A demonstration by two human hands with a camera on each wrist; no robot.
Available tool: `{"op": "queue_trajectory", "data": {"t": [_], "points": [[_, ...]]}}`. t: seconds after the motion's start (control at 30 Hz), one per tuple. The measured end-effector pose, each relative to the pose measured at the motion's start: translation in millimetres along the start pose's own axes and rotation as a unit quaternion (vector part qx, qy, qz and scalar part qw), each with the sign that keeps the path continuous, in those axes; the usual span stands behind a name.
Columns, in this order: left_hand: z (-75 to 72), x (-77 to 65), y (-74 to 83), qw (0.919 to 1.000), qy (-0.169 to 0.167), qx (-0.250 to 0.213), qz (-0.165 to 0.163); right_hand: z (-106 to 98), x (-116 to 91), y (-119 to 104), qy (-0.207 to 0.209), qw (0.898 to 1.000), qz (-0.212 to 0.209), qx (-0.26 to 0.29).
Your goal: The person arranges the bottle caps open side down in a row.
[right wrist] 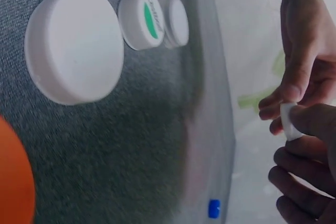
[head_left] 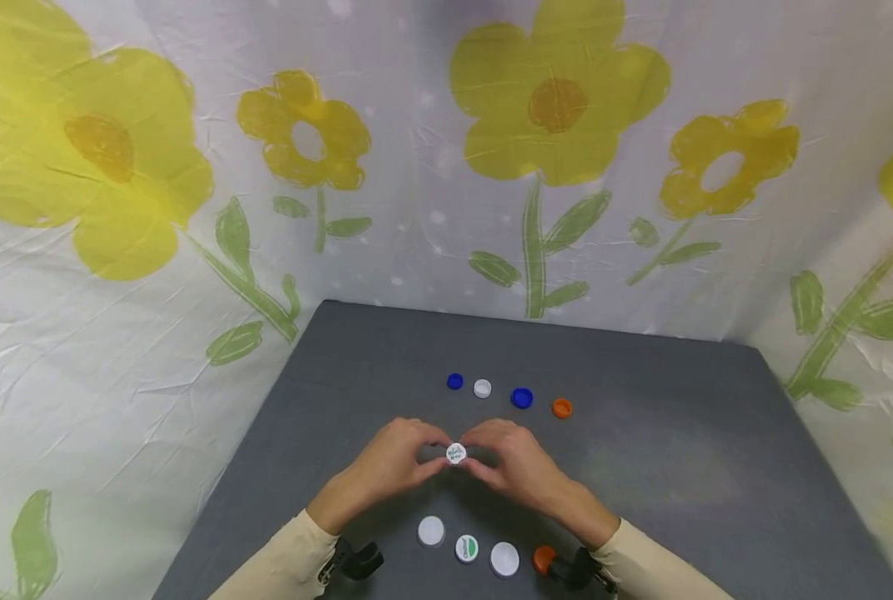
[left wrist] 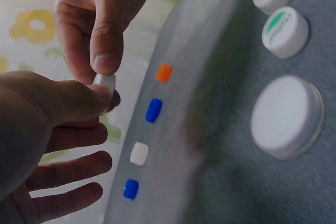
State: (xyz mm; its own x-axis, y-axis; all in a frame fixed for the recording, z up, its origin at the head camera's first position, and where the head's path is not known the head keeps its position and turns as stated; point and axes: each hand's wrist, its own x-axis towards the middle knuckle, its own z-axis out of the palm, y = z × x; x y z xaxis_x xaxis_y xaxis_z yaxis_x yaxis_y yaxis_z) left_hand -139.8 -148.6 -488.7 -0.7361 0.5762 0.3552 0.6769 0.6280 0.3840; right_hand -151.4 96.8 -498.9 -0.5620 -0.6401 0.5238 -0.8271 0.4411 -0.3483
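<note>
A small white bottle cap [head_left: 456, 452] with dark handwriting on its top is held above the table between both hands. My left hand [head_left: 393, 457] pinches one side of it with thumb and forefinger. On the opposite side, my right hand [head_left: 517, 467] pinches it too. In the left wrist view the cap [left wrist: 106, 83] shows its pale edge between the thumbs, while the left hand's other fingers [left wrist: 73, 167] are spread away from it. From the right wrist, the cap [right wrist: 289, 121] appears edge-on at the thumb tips.
Beyond the hands lie a small blue cap [head_left: 455, 381], a white cap [head_left: 482, 388], a larger blue cap [head_left: 522, 397] and an orange cap [head_left: 562, 407]. Nearer are two plain white lids [head_left: 431, 531], a green-marked white cap [head_left: 466, 548] and an orange cap [head_left: 543, 559] beside the right wrist camera.
</note>
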Motion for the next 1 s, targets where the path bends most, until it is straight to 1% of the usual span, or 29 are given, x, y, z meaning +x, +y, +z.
{"op": "queue_trajectory", "data": {"t": [0.2, 0.3, 0.47, 0.63, 0.77, 1.0], "points": [[8.1, -10.2, -8.2, 0.9985, -0.037, 0.036, -0.017, 12.1, 1.8, -0.7, -0.069, 0.997, 0.015, -0.012], [11.9, -13.1, -12.4, 0.9971, -0.054, 0.051, -0.019, 17.5, 3.5, -2.1, -0.093, 0.995, 0.006, -0.04], [17.7, -17.3, -17.5, 0.9948, -0.072, 0.07, -0.018, 28.8, 6.4, -3.8, -0.122, 0.988, -0.022, -0.093], [26.7, -20.2, -22.4, 0.9919, -0.084, 0.093, -0.02, 39.9, 6.2, -3.1, -0.143, 0.983, -0.022, -0.115], [33.9, -21.6, -24.6, 0.9884, -0.09, 0.123, -0.007, 47.5, 4.2, -1.9, -0.151, 0.981, -0.018, -0.123], [33.5, -24.3, -18.8, 0.9796, -0.083, 0.182, 0.025, 53.0, 3.6, -6.1, -0.153, 0.977, -0.023, -0.15]]}}
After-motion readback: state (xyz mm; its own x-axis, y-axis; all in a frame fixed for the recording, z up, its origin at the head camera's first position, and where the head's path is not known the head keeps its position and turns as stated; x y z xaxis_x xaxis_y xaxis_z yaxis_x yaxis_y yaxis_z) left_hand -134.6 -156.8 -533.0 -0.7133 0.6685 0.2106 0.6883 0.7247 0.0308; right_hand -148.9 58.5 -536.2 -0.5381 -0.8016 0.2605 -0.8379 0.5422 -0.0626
